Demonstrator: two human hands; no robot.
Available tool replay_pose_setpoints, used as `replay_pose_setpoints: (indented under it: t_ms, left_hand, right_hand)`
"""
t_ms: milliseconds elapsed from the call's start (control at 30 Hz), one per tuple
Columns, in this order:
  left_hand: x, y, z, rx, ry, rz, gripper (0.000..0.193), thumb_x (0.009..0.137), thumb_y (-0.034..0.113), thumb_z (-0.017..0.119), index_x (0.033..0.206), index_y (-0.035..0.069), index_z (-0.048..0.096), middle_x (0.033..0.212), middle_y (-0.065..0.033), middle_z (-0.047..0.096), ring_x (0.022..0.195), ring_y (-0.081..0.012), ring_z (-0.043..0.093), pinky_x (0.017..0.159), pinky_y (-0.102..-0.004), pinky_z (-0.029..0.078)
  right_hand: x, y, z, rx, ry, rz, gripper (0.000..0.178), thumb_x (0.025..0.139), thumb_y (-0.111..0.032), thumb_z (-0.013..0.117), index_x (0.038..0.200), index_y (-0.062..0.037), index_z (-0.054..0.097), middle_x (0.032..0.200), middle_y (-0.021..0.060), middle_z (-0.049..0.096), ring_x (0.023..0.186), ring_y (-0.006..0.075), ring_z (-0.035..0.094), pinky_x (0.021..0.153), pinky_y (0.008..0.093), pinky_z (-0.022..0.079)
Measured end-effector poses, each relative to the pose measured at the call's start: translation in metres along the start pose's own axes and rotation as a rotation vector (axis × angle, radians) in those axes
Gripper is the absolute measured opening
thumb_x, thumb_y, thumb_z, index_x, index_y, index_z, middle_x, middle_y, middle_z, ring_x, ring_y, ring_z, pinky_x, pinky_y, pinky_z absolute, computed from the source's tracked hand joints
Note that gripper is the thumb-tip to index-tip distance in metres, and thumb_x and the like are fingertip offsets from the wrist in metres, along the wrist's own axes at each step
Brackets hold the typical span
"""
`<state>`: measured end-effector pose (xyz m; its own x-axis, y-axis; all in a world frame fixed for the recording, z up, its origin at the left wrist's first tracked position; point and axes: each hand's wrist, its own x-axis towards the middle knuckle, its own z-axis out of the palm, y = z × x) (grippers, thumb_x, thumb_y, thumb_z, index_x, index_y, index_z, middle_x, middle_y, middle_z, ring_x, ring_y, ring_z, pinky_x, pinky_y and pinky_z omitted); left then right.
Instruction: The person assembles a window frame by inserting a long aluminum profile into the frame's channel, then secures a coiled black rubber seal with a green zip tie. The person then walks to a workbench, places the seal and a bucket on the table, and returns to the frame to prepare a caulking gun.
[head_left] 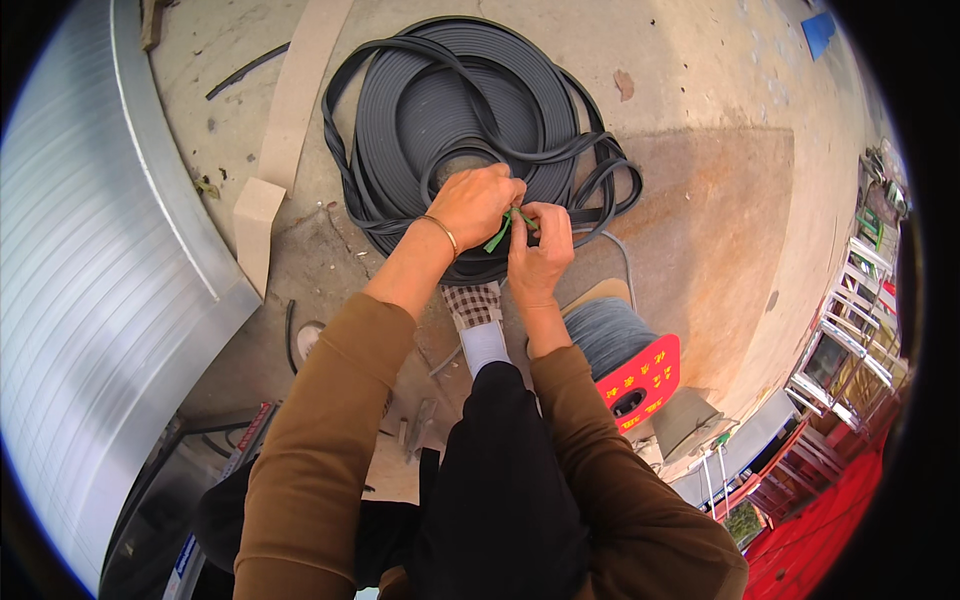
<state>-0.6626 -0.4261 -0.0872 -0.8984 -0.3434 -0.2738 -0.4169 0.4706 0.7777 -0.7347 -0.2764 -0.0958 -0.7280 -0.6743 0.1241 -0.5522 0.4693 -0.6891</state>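
Observation:
A large coil of black rubber strip (pixel 380 110) lies flat on the ground in front of me, with loose loops bulging out on its right. Over its near edge my two hands meet at a short green tie (pixel 497 240). My left hand (pixel 472 205), with a bracelet at the wrist, has its fingers pinched together at the tie's upper end. My right hand (pixel 542 245) pinches the tie from the right, thumb and forefinger close together. Ends of the tie hang between the hands. Whether it passes around the strip is hidden by my fingers.
A spool of grey cord (pixel 612 335) with a red flange (pixel 645 385) stands right of my leg. Cardboard strips (pixel 300 100) lie left of the coil. A big ribbed translucent sheet (pixel 90 250) fills the left side. My checkered shoe (pixel 472 303) touches the coil's near edge. Metal frames (pixel 850 340) stand far right.

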Motion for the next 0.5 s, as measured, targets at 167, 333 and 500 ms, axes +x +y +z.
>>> replay_pose_setpoints:
  t_ms: [167,333,500]
  left_hand:
    - [0.002,-0.004,-0.001,0.083,-0.017,0.082,0.006,0.088,0.004,0.064,0.091,0.002,0.070,0.094,-0.0150,0.066,0.091,-0.0374,0.070,0.079,-0.0475,0.057]
    - [0.004,-0.004,0.007,0.224,0.053,0.151,0.008,0.085,0.005,0.066,0.090,-0.001,0.068,0.094,-0.0168,0.065,0.091,-0.0369,0.071,0.079,-0.0472,0.058]
    - [0.005,-0.001,0.010,0.277,0.080,0.026,0.015,0.087,0.007,0.067,0.100,0.000,0.064,0.096,-0.0162,0.066,0.094,-0.0361,0.070,0.079,-0.0470,0.058]
  right_hand:
    - [0.000,0.002,-0.005,0.010,-0.037,-0.022,0.018,0.080,0.006,0.080,0.089,-0.0025,0.066,0.088,0.0096,0.065,0.084,0.0315,0.064,0.071,0.0414,0.051]
    - [-0.006,0.001,-0.020,0.049,-0.227,-0.071,0.014,0.082,0.006,0.076,0.088,-0.0003,0.064,0.087,0.0142,0.064,0.081,0.0360,0.061,0.072,0.0432,0.050]
    - [-0.013,-0.006,-0.038,0.038,-0.263,-0.045,0.015,0.086,0.004,0.076,0.097,0.0006,0.067,0.090,0.0128,0.066,0.083,0.0285,0.064,0.072,0.0382,0.052]
